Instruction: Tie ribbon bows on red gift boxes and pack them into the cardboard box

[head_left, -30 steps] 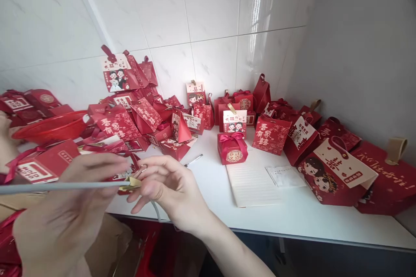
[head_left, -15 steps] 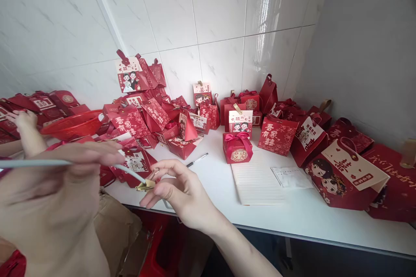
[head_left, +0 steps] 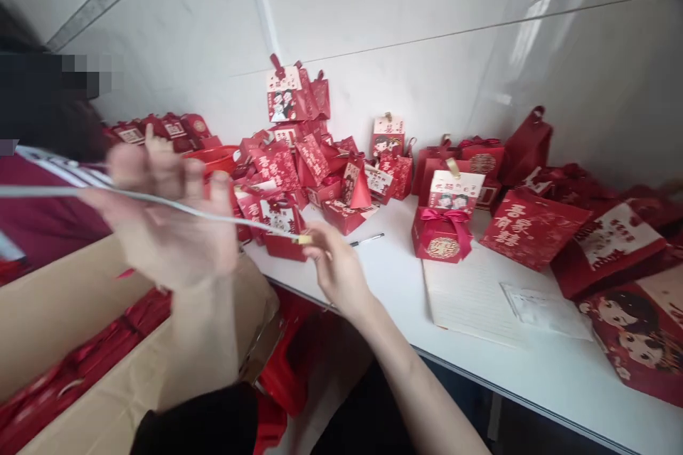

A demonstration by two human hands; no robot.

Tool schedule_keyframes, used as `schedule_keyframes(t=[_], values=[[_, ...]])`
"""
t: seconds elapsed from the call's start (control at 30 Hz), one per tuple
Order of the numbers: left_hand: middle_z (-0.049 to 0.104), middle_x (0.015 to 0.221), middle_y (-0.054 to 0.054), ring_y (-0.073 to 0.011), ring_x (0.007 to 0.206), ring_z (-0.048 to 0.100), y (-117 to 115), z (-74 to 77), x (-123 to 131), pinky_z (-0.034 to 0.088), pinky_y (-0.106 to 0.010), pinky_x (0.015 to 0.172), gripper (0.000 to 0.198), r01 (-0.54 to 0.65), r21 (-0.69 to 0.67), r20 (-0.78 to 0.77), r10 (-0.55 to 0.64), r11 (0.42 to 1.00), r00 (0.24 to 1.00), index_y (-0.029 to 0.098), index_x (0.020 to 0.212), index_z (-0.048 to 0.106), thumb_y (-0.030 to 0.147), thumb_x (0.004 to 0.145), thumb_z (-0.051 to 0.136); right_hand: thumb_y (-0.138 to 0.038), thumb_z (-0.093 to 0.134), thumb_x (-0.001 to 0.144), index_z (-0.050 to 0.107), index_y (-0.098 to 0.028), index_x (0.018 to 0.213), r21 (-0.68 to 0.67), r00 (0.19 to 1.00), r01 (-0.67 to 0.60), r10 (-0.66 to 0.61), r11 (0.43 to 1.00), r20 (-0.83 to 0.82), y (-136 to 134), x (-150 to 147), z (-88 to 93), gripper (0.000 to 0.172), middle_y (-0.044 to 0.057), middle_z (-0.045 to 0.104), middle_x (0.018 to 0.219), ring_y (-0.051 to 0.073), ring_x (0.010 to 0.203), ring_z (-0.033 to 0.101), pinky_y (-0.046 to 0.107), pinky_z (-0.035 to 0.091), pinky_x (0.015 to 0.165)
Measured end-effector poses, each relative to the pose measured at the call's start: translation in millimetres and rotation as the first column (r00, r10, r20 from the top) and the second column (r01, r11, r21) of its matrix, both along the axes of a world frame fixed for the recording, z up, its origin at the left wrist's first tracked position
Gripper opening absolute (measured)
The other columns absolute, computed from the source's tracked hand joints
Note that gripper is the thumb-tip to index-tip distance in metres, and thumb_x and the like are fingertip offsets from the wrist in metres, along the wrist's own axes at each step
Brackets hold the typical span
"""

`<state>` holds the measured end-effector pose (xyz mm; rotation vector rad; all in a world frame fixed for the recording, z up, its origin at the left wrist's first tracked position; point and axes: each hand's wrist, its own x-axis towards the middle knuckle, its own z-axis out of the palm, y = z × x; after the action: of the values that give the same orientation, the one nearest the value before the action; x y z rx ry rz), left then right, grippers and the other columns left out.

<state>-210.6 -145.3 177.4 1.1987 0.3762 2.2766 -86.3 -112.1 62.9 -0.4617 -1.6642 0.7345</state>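
Observation:
A thin pale cord (head_left: pixel 250 227) runs from the left edge across the view to a small gold-coloured piece (head_left: pixel 303 239) at its end. My right hand (head_left: pixel 340 269) pinches this end between thumb and fingers, above the table's front edge. Close to the camera is my left hand (head_left: pixel 178 234), blurred, raised with its fingers apart. The cord crosses in front of its palm; whether it touches the palm I cannot tell. Just behind my right hand sits a dark red gift box (head_left: pixel 282 247) with a white printed label.
Many red gift boxes (head_left: pixel 274 167) are heaped on the white table (head_left: pixel 384 298). A bow-tied box (head_left: pixel 442 238), a lined notebook (head_left: pixel 462 298), a pen (head_left: pixel 368 239) and a clear packet (head_left: pixel 544 309) lie nearer. At left are a cardboard carton (head_left: pixel 107 384) and another person's sleeve (head_left: pixel 48 192).
The view has swung left, bringing the carton and the other person in. My left hand has turned palm up with its fingers spread. My right hand keeps its pinch on the cord's gold-coloured end.

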Motion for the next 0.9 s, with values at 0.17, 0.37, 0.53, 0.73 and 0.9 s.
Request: schedule_keyframes(t=[0.17,0.37,0.53,0.73,0.9], values=[[0.050,0.063,0.005,-0.0071,0.058,0.048,-10.2,-49.4,-21.0,0.044,-0.016,0.060,0.026,0.052,0.034,0.158,-0.057,0.998,0.986,0.022,0.073,0.049,0.045,0.086,0.051,-0.022,0.050,0.088,0.050,-0.023,0.109,0.000,0.994,-0.012,0.012,1.000,-0.112,-1.5,2.8,24.5,0.021,0.005,0.065,0.102,0.017,0.098,0.062,0.034,0.052,0.088],[0.037,0.044,0.005,-0.0086,0.049,0.047,-10.6,-76.1,-23.6,0.044,-0.016,0.055,0.045,0.057,0.034,0.085,-0.060,0.998,0.995,0.021,0.054,0.045,0.056,0.080,0.054,-0.026,0.058,0.085,0.054,-0.025,0.102,0.016,0.972,-0.104,0.105,0.994,-0.211,12.2,2.1,51.4,0.018,0.004,0.063,0.101,0.019,0.097,0.062,0.035,0.057,0.080],[0.056,0.051,0.000,-0.0124,0.049,0.057,-30.8,-53.8,-4.1,0.047,-0.020,0.051,0.051,0.945,0.109,-0.741,-0.608,0.310,0.285,0.025,0.056,0.060,0.073,0.070,0.052,-0.025,0.054,0.087,0.053,-0.026,0.103,0.035,0.950,-0.255,0.257,0.966,-0.177,9.9,-24.0,81.8,0.016,0.002,0.060,0.106,0.018,0.101,0.060,0.031,0.058,0.076],[0.063,0.060,-0.004,-0.0176,0.058,0.064,-43.1,-45.1,-2.6,0.048,-0.027,0.052,0.050,0.987,-0.159,-0.883,-0.449,0.008,-0.139,0.025,0.055,0.058,0.070,0.074,0.049,-0.017,0.055,0.085,0.057,-0.023,0.102,-0.140,0.758,-0.640,0.651,0.755,0.045,-48.1,-57.2,101.5,0.018,0.000,0.062,0.103,0.016,0.101,0.062,0.031,0.053,0.087],[0.044,0.040,0.004,-0.0098,0.035,0.047,-81.0,-84.8,-13.6,0.033,-0.025,0.042,0.052,0.973,-0.047,-0.571,-0.806,0.227,0.160,0.021,0.052,0.044,0.056,0.089,0.035,-0.011,0.055,0.084,0.062,-0.019,0.097,-0.193,0.589,-0.765,0.789,0.614,0.175,-66.7,-54.8,99.3,0.018,0.001,0.066,0.101,0.013,0.097,0.062,0.028,0.050,0.088]])
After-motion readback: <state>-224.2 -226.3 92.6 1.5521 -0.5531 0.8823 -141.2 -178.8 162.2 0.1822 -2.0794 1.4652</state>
